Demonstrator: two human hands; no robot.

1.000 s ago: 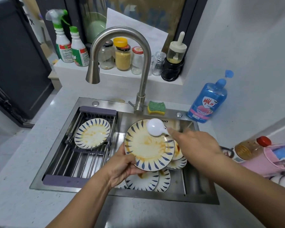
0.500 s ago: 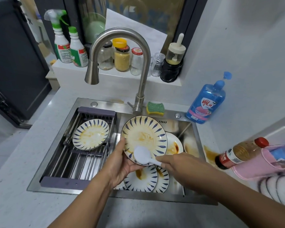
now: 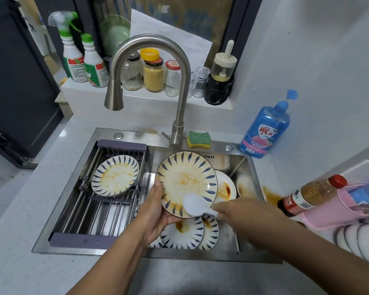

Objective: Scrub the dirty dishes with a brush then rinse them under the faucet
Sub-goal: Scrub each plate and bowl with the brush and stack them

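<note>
Home kitchen. Stainless sink (image 3: 107,135) set in pale stone desk (image 3: 30,188), gooseneck faucet (image 3: 184,81) over it. Roll-up drying rack (image 3: 98,209) across left half of sink. Stained plates (image 3: 183,233) piled inside. Sponge (image 3: 199,139) on back rim, blue dish soap bottle (image 3: 264,133) just beside. Seasoning jars (image 3: 153,75) and spray cleaners (image 3: 73,60) on white ledge (image 3: 149,99). Sauce bottle (image 3: 307,194) on its side at right.

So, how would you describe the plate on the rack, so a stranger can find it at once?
Find the steel sink. A wire rack spans its left half, and on it lies one stained, blue-leafed plate. Unlike the other plates, piled at right, it lies alone, untouched.
</note>
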